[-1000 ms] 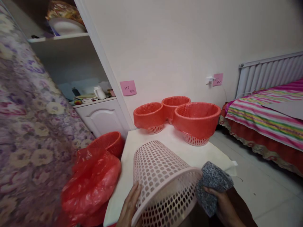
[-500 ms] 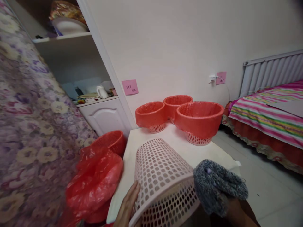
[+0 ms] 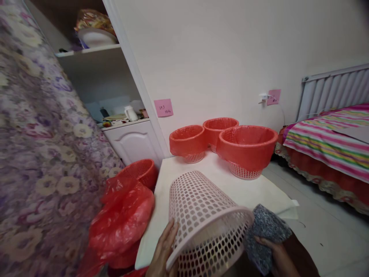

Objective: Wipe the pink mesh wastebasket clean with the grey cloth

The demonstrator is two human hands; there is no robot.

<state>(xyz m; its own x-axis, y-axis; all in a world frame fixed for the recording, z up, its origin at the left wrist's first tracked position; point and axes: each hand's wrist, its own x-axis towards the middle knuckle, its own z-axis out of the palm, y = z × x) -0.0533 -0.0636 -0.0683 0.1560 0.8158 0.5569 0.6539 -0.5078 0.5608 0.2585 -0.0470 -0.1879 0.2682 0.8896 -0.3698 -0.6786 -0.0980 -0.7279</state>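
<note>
Left hand: my left hand (image 3: 164,252) lies flat, fingers stretched out, against the outer wall of the pale mesh basket (image 3: 201,221) — pressing on it, not curled round anything.

Right hand: my right hand (image 3: 273,256) is closed on a grey cloth (image 3: 266,234); the cloth bunches up over the fingers and touches the basket's rim on the side away from my left hand.

Basket: it lies tipped on its side between my two hands, mouth toward me, closed bottom pointing away over the white table (image 3: 256,190).

Key relation: the basket's long axis runs from my hands out and slightly to the left; the cloth sits just beside the rim on the right, so the right hand is the one nearer the opening — the left only steadies the wall.

Beyond the hands: three red-lined baskets (image 3: 248,148) stand upright at the far end of the table, well apart from the basket.

Left of the left hand: a heap of red plastic bags (image 3: 121,223), just off the table edge.
</note>
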